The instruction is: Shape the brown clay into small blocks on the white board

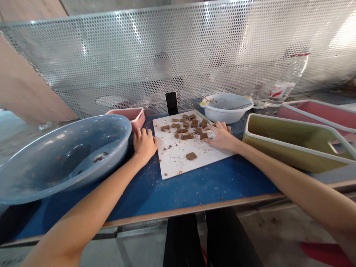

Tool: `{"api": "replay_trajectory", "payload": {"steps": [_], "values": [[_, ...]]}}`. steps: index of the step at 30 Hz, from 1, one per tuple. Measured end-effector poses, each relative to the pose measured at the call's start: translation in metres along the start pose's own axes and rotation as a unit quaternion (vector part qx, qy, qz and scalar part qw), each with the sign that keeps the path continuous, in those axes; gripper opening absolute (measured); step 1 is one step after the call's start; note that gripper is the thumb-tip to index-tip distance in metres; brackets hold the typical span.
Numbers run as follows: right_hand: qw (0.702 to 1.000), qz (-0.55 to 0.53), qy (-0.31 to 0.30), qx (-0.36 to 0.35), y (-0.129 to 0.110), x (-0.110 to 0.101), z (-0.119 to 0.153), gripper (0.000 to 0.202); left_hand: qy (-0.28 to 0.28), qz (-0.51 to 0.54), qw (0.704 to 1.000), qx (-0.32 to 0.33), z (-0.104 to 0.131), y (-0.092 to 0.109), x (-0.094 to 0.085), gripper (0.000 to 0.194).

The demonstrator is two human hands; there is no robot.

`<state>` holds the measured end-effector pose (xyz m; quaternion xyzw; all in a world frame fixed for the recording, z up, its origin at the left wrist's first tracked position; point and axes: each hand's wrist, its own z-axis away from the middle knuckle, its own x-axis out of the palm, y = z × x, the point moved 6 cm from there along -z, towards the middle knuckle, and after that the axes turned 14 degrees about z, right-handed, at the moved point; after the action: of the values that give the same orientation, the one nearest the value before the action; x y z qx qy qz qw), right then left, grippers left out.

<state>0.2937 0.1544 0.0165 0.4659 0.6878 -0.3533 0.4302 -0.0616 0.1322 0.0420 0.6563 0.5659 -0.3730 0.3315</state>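
Note:
My left hand (145,145) rests beside the left edge of a white board (172,167), its fingers bent a little and apart, with no object visible in them. Over the board's right side lies my right hand (222,137), thumb and index finger spread close to a small brown clay-like piece (204,136); whether they touch it I cannot tell. Several more brown pieces, some bone-shaped, such as one low piece (187,136), are grouped on the board's far half. Nearer me lies a flat brown slab (191,156), with crumbs scattered around.
A large blue basin (83,178) stands at left, with a pink container (137,118) behind it. Behind the board are a phone (171,103) and a white bowl (226,115). At right stand a green bin (289,148), a red bin (319,115) and a plastic bottle (289,79). Perforated metal (111,55) closes the back.

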Motion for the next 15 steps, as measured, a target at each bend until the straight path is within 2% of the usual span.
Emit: {"api": "replay_trajectory", "payload": {"steps": [8,15], "values": [[0.999,-0.005,-0.013,-0.048,0.006,0.019,-0.007,0.044,-0.008,0.011,1.000,-0.012,0.000,-0.001,0.003,0.055],[0.999,-0.020,-0.020,-0.044,0.006,0.020,-0.007,0.044,-0.013,0.014,1.000,-0.016,0.002,0.001,0.002,0.060]]}}
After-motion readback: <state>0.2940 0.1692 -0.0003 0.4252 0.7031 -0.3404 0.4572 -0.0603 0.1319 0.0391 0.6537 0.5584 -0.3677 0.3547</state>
